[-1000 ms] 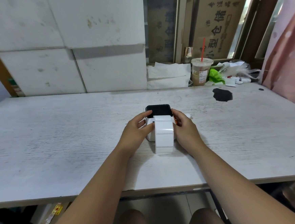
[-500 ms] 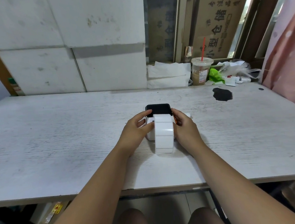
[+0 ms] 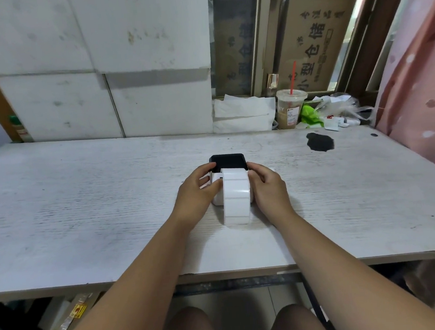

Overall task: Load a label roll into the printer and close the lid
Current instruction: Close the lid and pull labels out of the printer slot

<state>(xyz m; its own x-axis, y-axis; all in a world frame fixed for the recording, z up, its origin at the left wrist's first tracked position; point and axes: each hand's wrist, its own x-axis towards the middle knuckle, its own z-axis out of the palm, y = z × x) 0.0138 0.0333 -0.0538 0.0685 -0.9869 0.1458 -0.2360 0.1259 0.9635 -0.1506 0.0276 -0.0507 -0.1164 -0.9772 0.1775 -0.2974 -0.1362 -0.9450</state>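
— Hands: left hand (image 3: 196, 192) and right hand (image 3: 267, 184) clamp the label roll (image 3: 236, 197) from either side, fingers pressed on its ends.
— Roll where?
— Between the palms, upright on its edge, at the near side of the white printer (image 3: 216, 191). Black lid (image 3: 228, 162) just beyond the fingertips.
— Further out?
— Table (image 3: 84, 201) underneath; iced drink cup (image 3: 291, 110) well beyond, to the right.

Large black characters "小型仓储" run down the brown cardboard box (image 3: 313, 40) at two o'clock; the takeaway cup's label is too small to read
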